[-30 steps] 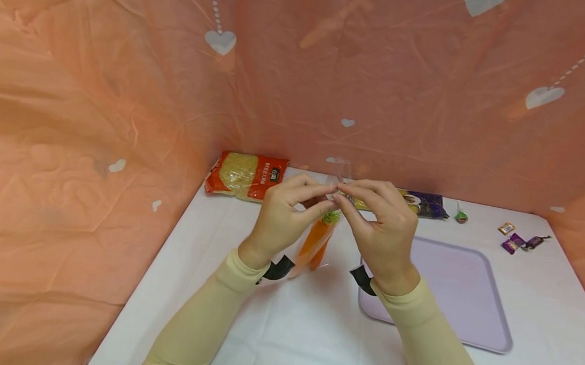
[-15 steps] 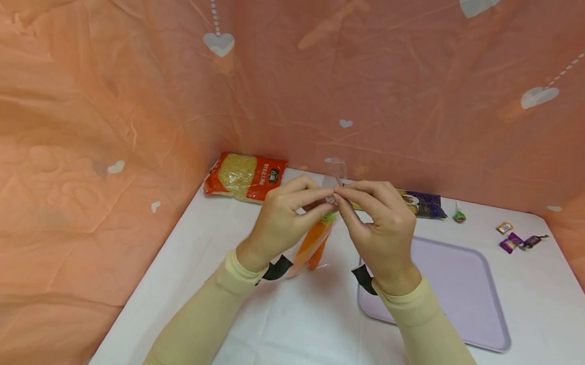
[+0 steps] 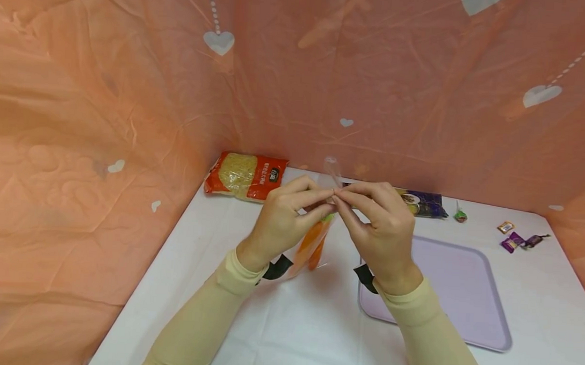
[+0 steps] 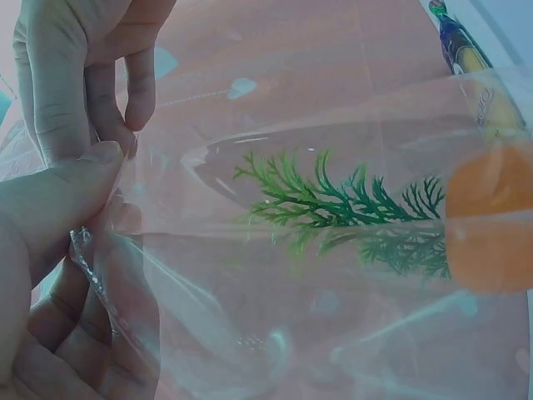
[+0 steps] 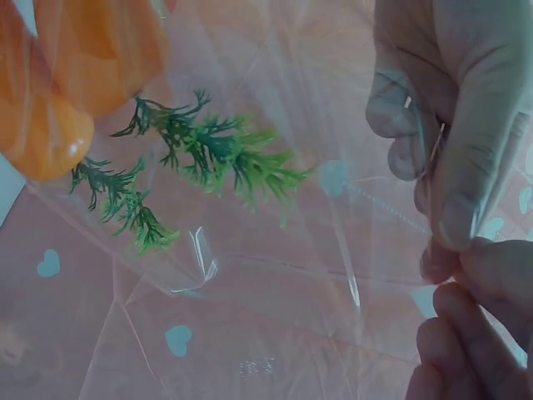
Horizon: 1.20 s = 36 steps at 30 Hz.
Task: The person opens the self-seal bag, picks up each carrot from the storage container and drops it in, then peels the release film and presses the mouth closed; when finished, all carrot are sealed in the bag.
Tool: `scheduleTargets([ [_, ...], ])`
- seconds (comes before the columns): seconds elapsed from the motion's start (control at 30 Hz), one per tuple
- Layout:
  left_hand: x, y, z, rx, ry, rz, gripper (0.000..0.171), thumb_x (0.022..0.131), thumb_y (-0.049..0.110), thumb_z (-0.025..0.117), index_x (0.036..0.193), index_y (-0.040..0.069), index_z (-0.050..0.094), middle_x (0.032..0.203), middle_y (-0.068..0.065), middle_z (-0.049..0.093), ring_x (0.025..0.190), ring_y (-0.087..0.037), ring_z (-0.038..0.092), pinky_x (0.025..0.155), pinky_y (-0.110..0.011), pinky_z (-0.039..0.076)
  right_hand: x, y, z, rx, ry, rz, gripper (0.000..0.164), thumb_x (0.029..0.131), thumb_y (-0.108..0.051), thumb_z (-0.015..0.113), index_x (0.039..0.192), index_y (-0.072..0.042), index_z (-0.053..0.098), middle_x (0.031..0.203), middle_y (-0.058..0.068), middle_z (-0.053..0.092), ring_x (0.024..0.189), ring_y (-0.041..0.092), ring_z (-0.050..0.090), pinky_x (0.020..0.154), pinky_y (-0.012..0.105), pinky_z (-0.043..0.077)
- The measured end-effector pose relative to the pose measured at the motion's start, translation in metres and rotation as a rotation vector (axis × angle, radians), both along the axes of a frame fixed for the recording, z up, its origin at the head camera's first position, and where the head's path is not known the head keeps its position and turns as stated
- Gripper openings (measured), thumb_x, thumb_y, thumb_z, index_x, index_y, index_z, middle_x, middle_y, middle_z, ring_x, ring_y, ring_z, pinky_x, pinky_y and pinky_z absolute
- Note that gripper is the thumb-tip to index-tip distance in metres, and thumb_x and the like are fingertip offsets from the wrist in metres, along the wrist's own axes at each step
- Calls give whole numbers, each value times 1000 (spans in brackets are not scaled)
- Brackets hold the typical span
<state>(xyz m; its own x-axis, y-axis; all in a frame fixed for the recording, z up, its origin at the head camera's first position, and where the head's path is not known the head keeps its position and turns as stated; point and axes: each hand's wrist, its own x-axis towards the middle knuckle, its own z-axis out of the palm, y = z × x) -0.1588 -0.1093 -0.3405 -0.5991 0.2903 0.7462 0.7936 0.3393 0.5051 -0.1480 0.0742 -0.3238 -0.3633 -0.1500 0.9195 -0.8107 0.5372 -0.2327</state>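
A clear plastic bag (image 4: 225, 325) hangs upright over the white table, with orange carrots (image 5: 104, 50) inside it. Feathery green tops (image 4: 333, 200) on the carrots point up toward the bag's mouth. My left hand (image 3: 288, 217) pinches the bag's upper edge between thumb and index finger. Right beside it, fingertips meeting, my right hand (image 3: 383, 228) pinches the same edge. A loose flap of the film sticks up above the fingertips in the head view. Part of the carrots is hidden behind my left hand there.
A red noodle bag (image 3: 246, 175) lies at the back left. Behind my right hand lies a dark purple packet (image 3: 424, 204). A lollipop (image 3: 460, 215) and several wrapped candies (image 3: 513, 242) sit at right. A lilac tray (image 3: 455, 285) lies under my right forearm.
The loose flap of film above my fingers has tipped to the left. Both hands stay nearly in place, still pinching the bag's edge.
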Motion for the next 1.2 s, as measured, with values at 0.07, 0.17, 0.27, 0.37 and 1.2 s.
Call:
scheduleTargets([
  [0.07,0,0,0,-4,6,7,25,87,17,80,110,8,79,87,2,64,73,-4,58,62,-21,53,-1,1,0,4,-17,13,11,83,-7,82,94,-4,81,92,8,76,80,23,66,72,25,50],
  [0.17,-1,0,0,-9,18,11,25,85,17,82,109,10,80,85,3,64,69,-2,53,58,-18,48,-2,4,1,12,-45,33,10,85,-8,81,94,-4,81,92,7,76,80,21,66,74,23,51],
  [0.27,-1,1,0,-6,29,-7,25,83,15,83,107,10,80,84,3,65,67,-2,52,58,-14,44,-3,8,1,20,-67,35,9,86,-9,80,94,-5,80,92,7,75,82,21,67,77,23,52],
  [0.37,-2,1,0,-1,19,-29,25,84,15,82,108,10,80,84,4,64,67,-1,51,58,-13,42,-2,10,2,19,-81,37,9,86,-9,79,94,-5,80,92,6,75,83,20,67,79,23,52],
  [1.2,1,1,1,-70,9,16,26,89,19,78,112,7,78,88,1,64,68,-8,53,56,-26,50,2,1,-2,24,86,-18,12,79,-4,81,91,-3,81,88,10,74,78,27,68,68,35,53],
])
